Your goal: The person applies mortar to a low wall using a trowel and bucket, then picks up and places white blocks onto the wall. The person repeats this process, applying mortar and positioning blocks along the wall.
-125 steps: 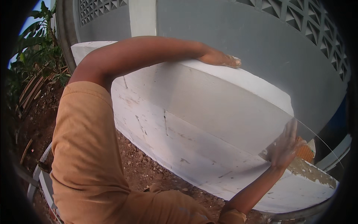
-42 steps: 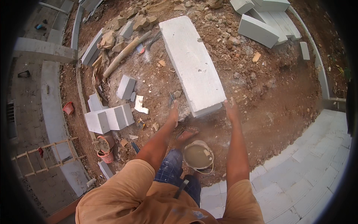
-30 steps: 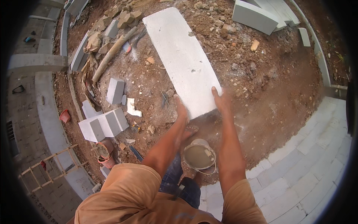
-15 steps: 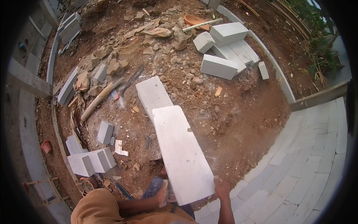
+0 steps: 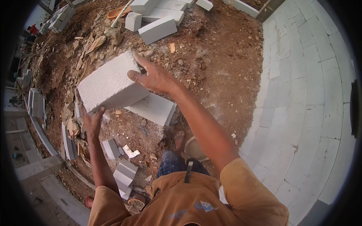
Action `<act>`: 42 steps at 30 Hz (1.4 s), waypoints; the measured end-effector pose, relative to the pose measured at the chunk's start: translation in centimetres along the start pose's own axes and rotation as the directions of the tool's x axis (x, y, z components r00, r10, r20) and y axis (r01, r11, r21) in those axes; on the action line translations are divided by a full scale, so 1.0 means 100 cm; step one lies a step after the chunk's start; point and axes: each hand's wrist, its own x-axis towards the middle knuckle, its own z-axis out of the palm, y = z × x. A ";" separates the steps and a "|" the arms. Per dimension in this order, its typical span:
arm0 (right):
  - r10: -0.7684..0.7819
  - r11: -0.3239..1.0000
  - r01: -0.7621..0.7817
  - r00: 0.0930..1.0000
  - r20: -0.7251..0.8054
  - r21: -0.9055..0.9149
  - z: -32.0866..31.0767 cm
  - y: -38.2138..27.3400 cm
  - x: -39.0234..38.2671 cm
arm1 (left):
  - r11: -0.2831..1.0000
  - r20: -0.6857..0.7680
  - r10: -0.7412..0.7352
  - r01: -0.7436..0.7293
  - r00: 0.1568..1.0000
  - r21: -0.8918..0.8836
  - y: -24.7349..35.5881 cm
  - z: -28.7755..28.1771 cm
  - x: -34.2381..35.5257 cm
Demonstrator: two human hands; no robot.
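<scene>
A white block (image 5: 109, 79) with a rough end face is lifted between my hands, tilted above the ground. My left hand (image 5: 90, 116) grips its lower left corner, the thumb on the near edge and fingers up along the side. My right hand (image 5: 151, 77) holds the upper right end, its thumb against the face. Below and behind it, another flat white slab (image 5: 152, 109) lies on the rubble, with thin metal pieces (image 5: 144, 131) beside it. My foot (image 5: 179, 140) is near a round bucket (image 5: 197, 150), partly hidden by my right arm.
Loose blocks are stacked at the top (image 5: 157, 30) and lower left (image 5: 125, 172). A pale block wall (image 5: 309, 113) curves along the right. Concrete beams (image 5: 39, 169) run at the left. A person in red (image 5: 33, 29) is far off at upper left. Rubble and sacking (image 5: 92, 45) cover the soil.
The block has risen from lying lengthwise in front of me and turned, now showing its rough end face. Both hands moved up and left with it. The view has swung toward the block wall.
</scene>
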 end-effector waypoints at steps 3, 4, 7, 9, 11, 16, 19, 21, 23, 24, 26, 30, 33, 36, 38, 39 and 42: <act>-0.111 0.985 0.099 0.991 0.078 0.140 0.006 0.051 -0.005 | 0.950 0.020 0.079 -0.069 0.997 -0.304 -0.030 -0.014 0.072; -0.100 0.986 0.086 0.991 0.094 0.143 0.015 0.071 -0.019 | 0.952 0.021 0.112 -0.101 0.993 -0.290 -0.043 -0.024 0.094; 0.085 0.923 -0.113 0.992 0.091 0.367 0.038 0.155 -0.096 | 0.971 0.002 -0.079 0.077 0.997 -0.228 -0.100 -0.080 0.158; 0.373 0.809 -0.311 0.927 -0.027 0.498 0.061 0.254 -0.177 | 0.988 0.049 0.019 -0.011 0.999 -0.157 -0.082 -0.074 0.176; 0.716 0.648 -0.651 0.698 -0.024 0.395 0.101 0.360 -0.277 | 0.998 -0.006 0.047 -0.047 0.999 0.031 -0.087 -0.105 0.187; 0.949 0.178 -0.984 0.171 -0.265 0.003 0.201 0.531 -0.488 | 0.974 -0.160 0.218 -0.204 0.963 0.097 -0.048 -0.087 0.170; 0.876 0.178 -0.917 -0.018 -0.482 0.358 0.205 0.576 -0.490 | 0.831 -0.042 0.392 -0.334 0.919 0.445 -0.037 -0.117 0.166; 0.941 0.035 -0.927 -0.095 -0.324 0.373 0.208 0.598 -0.467 | 0.804 0.023 0.403 -0.366 0.915 0.468 -0.016 -0.121 0.160; 0.908 0.060 -0.864 -0.160 -0.386 0.499 0.231 0.613 -0.456 | 0.920 -0.015 0.331 -0.319 0.944 0.226 -0.011 -0.090 0.152; 0.880 0.076 -0.827 -0.207 -0.427 0.558 0.235 0.618 -0.456 | 0.967 -0.103 0.249 -0.253 0.963 -0.018 -0.006 -0.032 0.131; 0.945 0.074 -0.904 -0.071 -0.319 0.421 0.252 0.608 -0.453 | 0.970 -0.135 0.237 -0.242 0.962 -0.015 0.000 -0.047 0.117; 0.997 0.013 -0.980 -0.003 -0.079 0.201 0.318 0.587 -0.489 | 0.973 -0.202 0.209 -0.225 0.957 -0.058 -0.005 -0.046 0.106; 0.992 0.117 -0.991 0.114 -0.048 0.072 0.327 0.594 -0.480 | 0.880 -0.020 0.351 -0.323 0.936 0.347 -0.021 -0.121 0.120; 0.990 0.140 -0.989 0.141 0.019 0.053 0.291 0.585 -0.480 | 0.950 -0.109 0.297 -0.282 0.949 0.138 -0.019 -0.040 0.099; 0.984 0.175 -0.984 0.176 0.019 0.014 0.240 0.538 -0.482 | 0.978 -0.221 0.185 -0.201 0.958 -0.053 -0.018 -0.042 0.080; 0.975 0.224 -0.972 0.223 0.016 -0.065 0.212 0.502 -0.488 | 0.981 -0.261 0.165 -0.186 0.951 -0.055 -0.025 -0.050 0.074; 0.921 0.320 -0.938 0.342 -0.189 -0.135 0.181 0.434 -0.535 | 0.976 -0.190 0.177 -0.197 0.966 -0.093 -0.023 -0.016 0.064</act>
